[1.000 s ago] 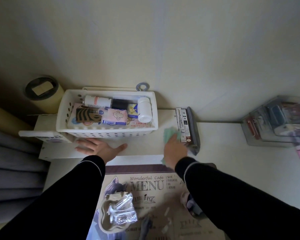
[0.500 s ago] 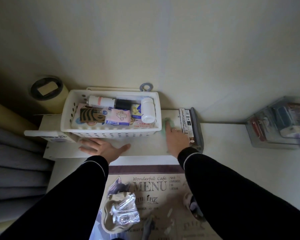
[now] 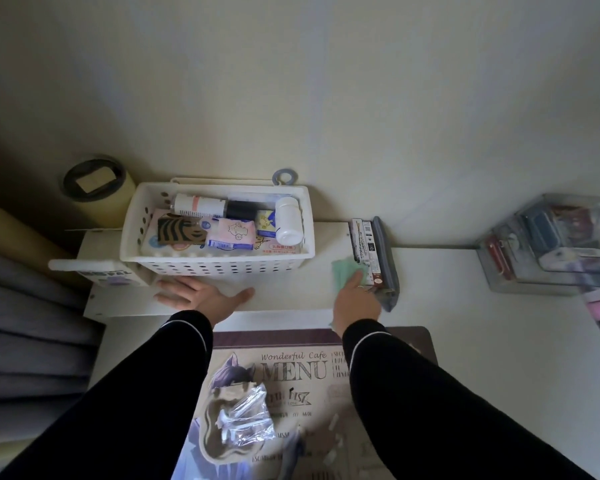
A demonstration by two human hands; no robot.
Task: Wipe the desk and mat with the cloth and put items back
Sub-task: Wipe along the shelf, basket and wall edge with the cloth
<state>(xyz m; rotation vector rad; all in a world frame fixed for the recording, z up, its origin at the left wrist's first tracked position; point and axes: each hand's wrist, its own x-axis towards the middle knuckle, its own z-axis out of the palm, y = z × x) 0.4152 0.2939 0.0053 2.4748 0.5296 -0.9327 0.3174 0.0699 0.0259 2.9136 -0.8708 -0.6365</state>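
While the left hand [image 3: 201,296] lies flat with fingers spread on the white ledge [image 3: 291,289], just in front of the perforated white basket [image 3: 219,268], the right hand [image 3: 355,301] presses the green cloth [image 3: 342,271] onto the same ledge with straightened fingers, curled round nothing. The cloth sits at the ledge's right end, touching a narrow printed box [image 3: 368,251] that lies against a grey pouch [image 3: 385,261]. Nearer the person, the printed menu mat [image 3: 409,341] lies on the desk [image 3: 499,341], bearing a cat-shaped tray [image 3: 207,427] that holds crumpled clear plastic [image 3: 246,420].
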